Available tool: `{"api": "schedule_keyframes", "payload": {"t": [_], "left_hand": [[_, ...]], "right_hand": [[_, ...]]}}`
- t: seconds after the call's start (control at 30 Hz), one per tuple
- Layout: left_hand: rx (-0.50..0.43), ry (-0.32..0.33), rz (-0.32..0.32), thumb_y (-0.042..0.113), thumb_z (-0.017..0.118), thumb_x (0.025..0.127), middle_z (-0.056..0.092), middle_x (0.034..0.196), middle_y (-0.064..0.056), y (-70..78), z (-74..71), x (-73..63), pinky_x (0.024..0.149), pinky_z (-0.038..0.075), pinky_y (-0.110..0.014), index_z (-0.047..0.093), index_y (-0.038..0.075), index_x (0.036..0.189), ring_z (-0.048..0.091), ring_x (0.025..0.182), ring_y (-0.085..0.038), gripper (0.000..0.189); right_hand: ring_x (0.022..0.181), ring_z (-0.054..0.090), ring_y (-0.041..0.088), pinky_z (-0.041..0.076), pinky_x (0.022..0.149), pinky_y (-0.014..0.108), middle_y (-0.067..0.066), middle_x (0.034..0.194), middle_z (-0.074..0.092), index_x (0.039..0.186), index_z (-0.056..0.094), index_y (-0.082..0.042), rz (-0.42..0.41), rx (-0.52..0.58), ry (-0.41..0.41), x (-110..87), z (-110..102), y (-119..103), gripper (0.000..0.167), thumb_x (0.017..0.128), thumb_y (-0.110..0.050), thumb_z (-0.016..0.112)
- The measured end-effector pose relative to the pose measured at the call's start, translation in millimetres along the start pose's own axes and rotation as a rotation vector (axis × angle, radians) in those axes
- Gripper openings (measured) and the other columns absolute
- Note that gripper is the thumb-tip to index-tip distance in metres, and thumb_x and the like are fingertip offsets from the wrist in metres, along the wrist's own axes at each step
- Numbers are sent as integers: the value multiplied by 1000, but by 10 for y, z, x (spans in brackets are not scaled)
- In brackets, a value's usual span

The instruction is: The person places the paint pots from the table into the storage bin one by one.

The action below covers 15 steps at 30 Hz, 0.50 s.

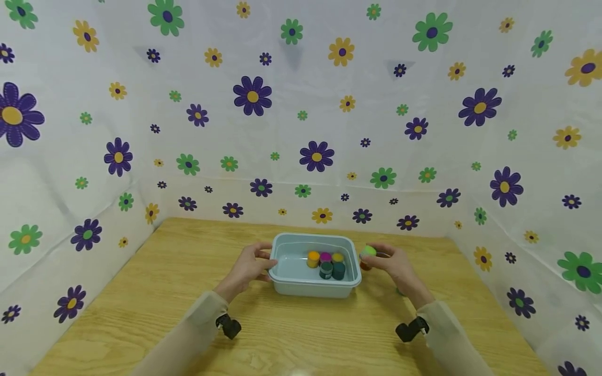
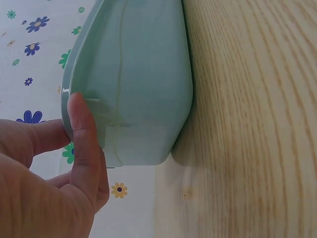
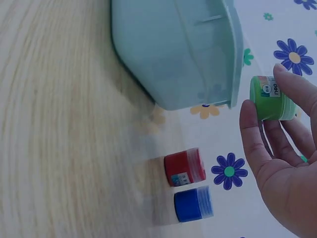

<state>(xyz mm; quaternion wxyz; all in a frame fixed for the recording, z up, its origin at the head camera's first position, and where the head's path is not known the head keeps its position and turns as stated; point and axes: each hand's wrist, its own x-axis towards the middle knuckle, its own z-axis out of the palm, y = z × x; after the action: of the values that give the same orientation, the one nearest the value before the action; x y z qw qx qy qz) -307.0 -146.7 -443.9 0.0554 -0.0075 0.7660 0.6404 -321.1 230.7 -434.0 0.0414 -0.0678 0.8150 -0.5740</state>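
A pale blue plastic bin [image 1: 305,289] stands on the table with several small paint jars inside: an orange jar [image 1: 313,259], a magenta jar [image 1: 325,257], a yellow one and two dark green ones. My left hand [image 1: 248,267] grips the bin's left rim between thumb and fingers. Just off the right end of the bin, my right hand [image 1: 394,263] holds a light green jar [image 3: 269,101] by its sides, above the tabletop. Below that hand, a red jar [image 3: 184,167] and a blue jar [image 3: 193,204] stand side by side on the table.
The wooden table [image 1: 301,334] is bounded at the back and sides by white cloth [image 1: 291,130] printed with flowers. A small greenish thing [image 1: 400,291] lies partly hidden beside my right wrist. Each wrist wears a black camera.
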Motion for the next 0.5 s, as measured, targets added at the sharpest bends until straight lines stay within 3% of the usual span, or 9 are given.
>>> {"api": "schedule_keyframes", "payload": {"t": [0.13,0.4,0.5], "left_hand": [[-5,6,-2,2,68,89,55,114,-19,-4,-6,2,55,61,-33,54,7,136,64,71,-23,49],[1,-4,-2,1,68,89,56,114,-19,4,-3,-2,55,61,-34,53,6,137,65,73,-22,50],[14,-5,-4,1,68,90,55,114,-19,11,7,-7,56,61,-34,53,5,137,64,73,-22,50]], "right_hand": [[118,57,22,48,103,41,14,132,60,139,53,-7,-21,-1,22,14,15,-63,66,85,-36,76],[103,62,17,49,100,47,10,124,65,138,55,-7,-28,10,-26,74,93,-185,68,82,-38,79],[100,63,15,53,94,39,7,120,67,133,59,-6,-48,34,-41,92,154,-202,62,82,-33,80]]}}
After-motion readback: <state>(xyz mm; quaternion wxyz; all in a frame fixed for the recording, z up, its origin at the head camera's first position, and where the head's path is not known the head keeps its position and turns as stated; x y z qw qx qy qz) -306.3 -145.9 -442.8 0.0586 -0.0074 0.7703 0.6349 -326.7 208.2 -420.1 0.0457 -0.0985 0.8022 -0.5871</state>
